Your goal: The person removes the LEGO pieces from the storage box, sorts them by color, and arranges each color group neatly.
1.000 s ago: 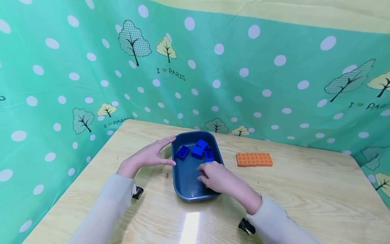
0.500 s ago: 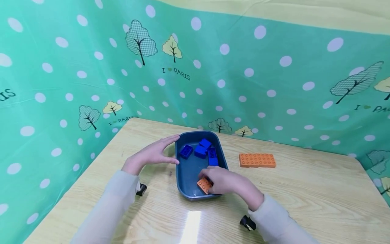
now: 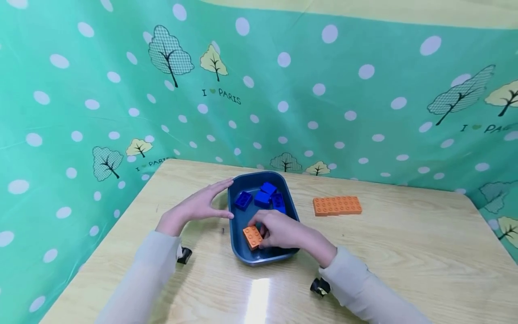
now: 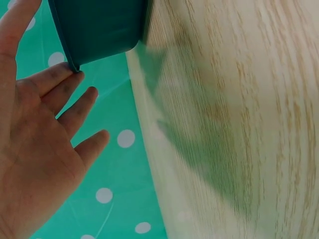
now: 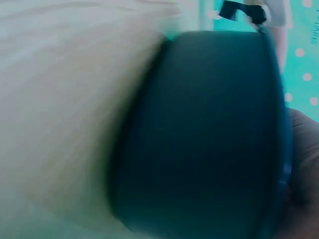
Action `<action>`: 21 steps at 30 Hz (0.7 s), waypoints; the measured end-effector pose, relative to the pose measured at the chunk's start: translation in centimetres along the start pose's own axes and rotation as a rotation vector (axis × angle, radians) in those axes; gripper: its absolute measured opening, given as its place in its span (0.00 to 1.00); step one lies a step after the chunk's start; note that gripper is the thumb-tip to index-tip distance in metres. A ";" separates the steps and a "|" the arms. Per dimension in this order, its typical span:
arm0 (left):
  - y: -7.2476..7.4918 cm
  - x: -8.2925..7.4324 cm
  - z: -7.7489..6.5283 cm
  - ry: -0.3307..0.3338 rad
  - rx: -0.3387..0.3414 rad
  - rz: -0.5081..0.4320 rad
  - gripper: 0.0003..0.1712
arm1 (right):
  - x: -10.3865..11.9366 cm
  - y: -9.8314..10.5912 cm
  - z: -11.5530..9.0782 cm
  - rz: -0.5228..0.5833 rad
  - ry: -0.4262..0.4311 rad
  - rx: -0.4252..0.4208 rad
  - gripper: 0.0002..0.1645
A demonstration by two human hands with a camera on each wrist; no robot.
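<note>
A dark blue plastic tray [image 3: 241, 218] stands on the table, several blue toy bricks [image 3: 263, 198] loose in its far half. My right hand [image 3: 277, 229] reaches over the near right rim and pinches an orange toy brick [image 3: 252, 237], studs up, between thumb and fingers inside the tray. In the right wrist view the blurred tray wall [image 5: 199, 129] hides the fingers and brick; only part of the hand [image 5: 305, 159] shows. My left hand [image 3: 198, 207] touches the left rim with spread, straight fingers. The left wrist view shows fingertips against the tray's edge [image 4: 99, 30].
On the wooden table [image 3: 388, 252], right of the tray, lies a long orange block [image 3: 337, 205] of studded bricks. A green dotted cloth [image 3: 259, 112] hangs behind and at the left. Black wrist cameras [image 3: 320, 286] sit below both sleeves.
The orange brick, mostly hidden under my right hand at first, has come into sight and shifted left within the tray with that hand. My left hand stays on the rim.
</note>
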State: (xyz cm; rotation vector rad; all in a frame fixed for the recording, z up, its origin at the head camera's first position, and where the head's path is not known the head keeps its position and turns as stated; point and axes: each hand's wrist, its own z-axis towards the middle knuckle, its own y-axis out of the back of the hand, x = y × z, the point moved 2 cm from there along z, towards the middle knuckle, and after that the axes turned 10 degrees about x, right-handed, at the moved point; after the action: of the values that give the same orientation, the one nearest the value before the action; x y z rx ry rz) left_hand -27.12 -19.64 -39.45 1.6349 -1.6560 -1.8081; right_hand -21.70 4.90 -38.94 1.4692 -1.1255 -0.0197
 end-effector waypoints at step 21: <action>0.2 0.3 0.2 -0.012 0.014 0.017 0.60 | -9.6 11.2 -10.9 0.021 -0.135 -0.322 0.34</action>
State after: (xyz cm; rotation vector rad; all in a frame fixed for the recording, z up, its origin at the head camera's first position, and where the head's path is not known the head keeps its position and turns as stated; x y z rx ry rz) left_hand -27.50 -19.82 -39.51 1.6140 -1.6855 -1.8066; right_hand -27.05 21.34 -32.76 1.1820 -1.1844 -0.2769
